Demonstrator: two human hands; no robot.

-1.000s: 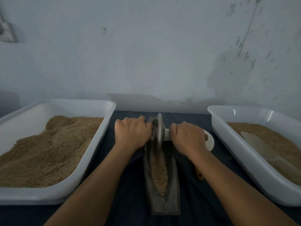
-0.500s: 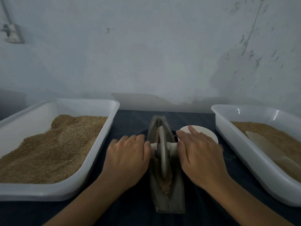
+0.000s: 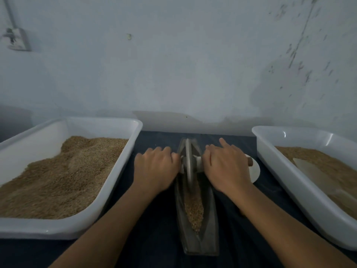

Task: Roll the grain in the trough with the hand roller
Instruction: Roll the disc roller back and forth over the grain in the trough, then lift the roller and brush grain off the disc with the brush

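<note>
Both palms press down on the axle of the hand roller, left hand and right hand flat with fingers loosely extended, the wheel riding toward the far end of the trough at mid-bench. The grain lies heaped in the near half. Uneven pressure might tip the wheel and flick grain over the trough's low sides onto the dark cloth. The axle ends sit hidden under the palms, and motion blur smears the wheel.
</note>
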